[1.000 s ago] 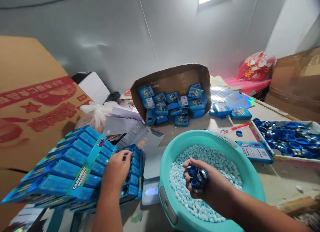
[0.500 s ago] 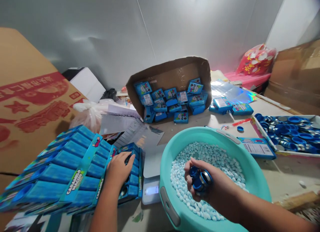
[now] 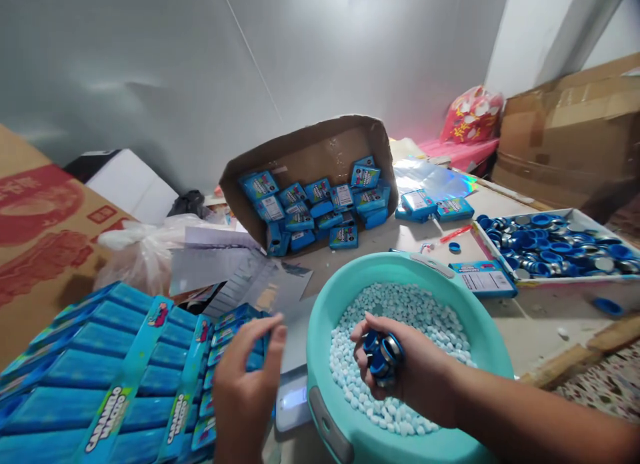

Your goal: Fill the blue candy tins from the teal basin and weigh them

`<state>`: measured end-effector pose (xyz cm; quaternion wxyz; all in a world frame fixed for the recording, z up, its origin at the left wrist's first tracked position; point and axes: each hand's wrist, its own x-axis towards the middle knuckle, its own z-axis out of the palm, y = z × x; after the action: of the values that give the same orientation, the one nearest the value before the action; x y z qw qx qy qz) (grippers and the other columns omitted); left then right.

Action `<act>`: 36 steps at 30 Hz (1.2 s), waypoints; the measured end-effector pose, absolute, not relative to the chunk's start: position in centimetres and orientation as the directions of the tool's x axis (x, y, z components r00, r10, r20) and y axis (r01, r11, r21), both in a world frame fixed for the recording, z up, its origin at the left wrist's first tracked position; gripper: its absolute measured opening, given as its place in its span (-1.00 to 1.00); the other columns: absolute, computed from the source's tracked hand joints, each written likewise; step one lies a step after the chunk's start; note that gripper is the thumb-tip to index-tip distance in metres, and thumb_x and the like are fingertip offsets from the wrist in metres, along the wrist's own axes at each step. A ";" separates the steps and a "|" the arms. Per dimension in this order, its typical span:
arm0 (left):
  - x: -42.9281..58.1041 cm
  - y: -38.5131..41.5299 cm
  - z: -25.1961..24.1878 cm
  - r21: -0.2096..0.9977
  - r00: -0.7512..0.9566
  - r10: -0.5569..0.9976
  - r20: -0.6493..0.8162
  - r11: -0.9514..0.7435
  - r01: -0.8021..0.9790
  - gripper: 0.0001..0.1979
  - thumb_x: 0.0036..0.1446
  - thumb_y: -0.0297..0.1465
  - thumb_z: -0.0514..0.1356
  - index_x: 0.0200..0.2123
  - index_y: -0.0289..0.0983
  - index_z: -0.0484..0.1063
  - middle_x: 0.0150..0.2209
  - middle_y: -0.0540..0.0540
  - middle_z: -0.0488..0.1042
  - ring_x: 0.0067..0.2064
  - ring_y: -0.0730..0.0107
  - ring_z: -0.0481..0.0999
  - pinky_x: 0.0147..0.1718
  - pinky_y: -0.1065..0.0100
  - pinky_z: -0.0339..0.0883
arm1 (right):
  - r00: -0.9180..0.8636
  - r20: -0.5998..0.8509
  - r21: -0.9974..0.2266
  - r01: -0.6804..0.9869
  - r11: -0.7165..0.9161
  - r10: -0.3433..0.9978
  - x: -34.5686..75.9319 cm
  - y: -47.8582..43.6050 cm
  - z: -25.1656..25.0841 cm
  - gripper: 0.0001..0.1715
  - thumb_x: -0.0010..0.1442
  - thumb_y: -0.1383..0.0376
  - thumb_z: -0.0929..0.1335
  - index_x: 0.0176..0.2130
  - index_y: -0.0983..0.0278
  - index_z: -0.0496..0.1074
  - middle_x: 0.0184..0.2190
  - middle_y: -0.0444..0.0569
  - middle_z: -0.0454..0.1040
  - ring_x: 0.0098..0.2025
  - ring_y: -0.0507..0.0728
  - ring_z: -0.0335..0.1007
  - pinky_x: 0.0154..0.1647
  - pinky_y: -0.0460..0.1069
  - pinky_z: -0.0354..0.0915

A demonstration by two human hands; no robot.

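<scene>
My right hand (image 3: 417,364) curls palm up around several small round blue and silver caps (image 3: 383,356), over a turquoise tub (image 3: 320,344). Pale blue and white candy-like pellets (image 3: 395,304) fill the tub's bottom. My left hand (image 3: 247,377) is raised beside the tub, thumb and index finger apart, with nothing visible between them. Under and behind it stands a group of narrow blue boxes (image 3: 235,327), partly hidden by the hand. Larger printed blue packs (image 3: 130,377) lie in rows farther left.
A tilted cardboard box (image 3: 300,141) at the back holds several small blue packets. On the right, a white tray (image 3: 565,284) is full of blue and silver caps. A digital scale (image 3: 290,407) sits left of the tub. A big carton (image 3: 45,237) stands at far left.
My left hand has lifted off the narrow blue boxes and moved slightly right. My right hand still holds the caps over the tub. The view has turned to the right.
</scene>
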<state>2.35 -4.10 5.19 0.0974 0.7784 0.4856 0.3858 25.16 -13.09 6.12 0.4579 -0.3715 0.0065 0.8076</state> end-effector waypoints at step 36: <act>-6.2 0.2 -0.1 0.260 0.008 0.981 0.196 -0.060 0.964 -0.56 0.15 -0.13 0.05 -0.21 -0.25 0.64 -0.16 -0.17 0.66 -0.08 0.02 0.58 -0.01 0.14 0.42 | -0.316 -0.527 -0.358 -0.759 -0.544 0.789 25.2 -14.0 6.4 -0.57 0.10 -0.02 0.45 -0.27 0.29 0.44 -0.52 -0.12 0.43 -0.54 0.01 0.32 -0.52 -0.09 0.12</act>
<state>-6.19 0.17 -0.09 0.0256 0.7095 0.6851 0.1630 25.22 -13.96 6.35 0.4772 -0.3377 -0.0217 0.8110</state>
